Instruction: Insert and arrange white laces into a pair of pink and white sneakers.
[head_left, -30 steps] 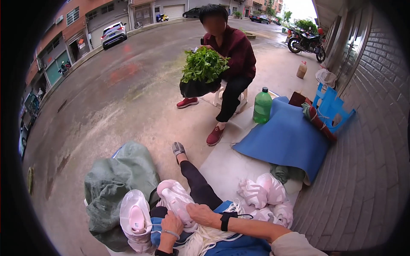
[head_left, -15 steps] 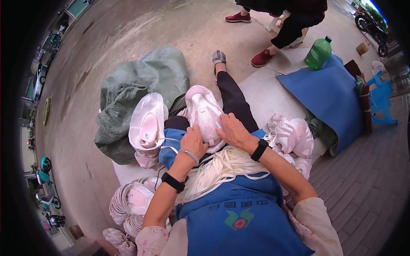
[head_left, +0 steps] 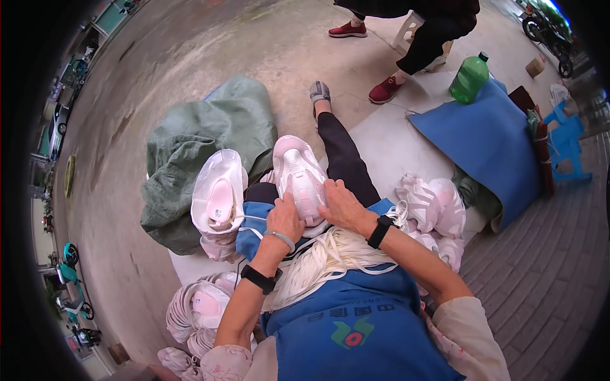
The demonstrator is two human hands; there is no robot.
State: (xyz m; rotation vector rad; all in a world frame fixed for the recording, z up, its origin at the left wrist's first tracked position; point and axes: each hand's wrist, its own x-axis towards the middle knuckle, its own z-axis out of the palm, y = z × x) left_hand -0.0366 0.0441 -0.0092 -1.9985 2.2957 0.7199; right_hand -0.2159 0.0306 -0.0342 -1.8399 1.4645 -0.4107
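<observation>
So, L hand (head_left: 285, 219), R hand (head_left: 346, 204) gripping pink shoe (head_left: 300, 168), laces (head_left: 324, 257) on apron (head_left: 302, 349)

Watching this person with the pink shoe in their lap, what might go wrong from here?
1. The white laces lie in a loose heap close to the left hand and right hand, so strands could tangle or snag.
2. The pink shoe sits on the lap between both hands; it might slide if their hold loosens.
3. The green bottle stands right by the blue sheet, so a tug on that sheet could perhaps tip it.
</observation>
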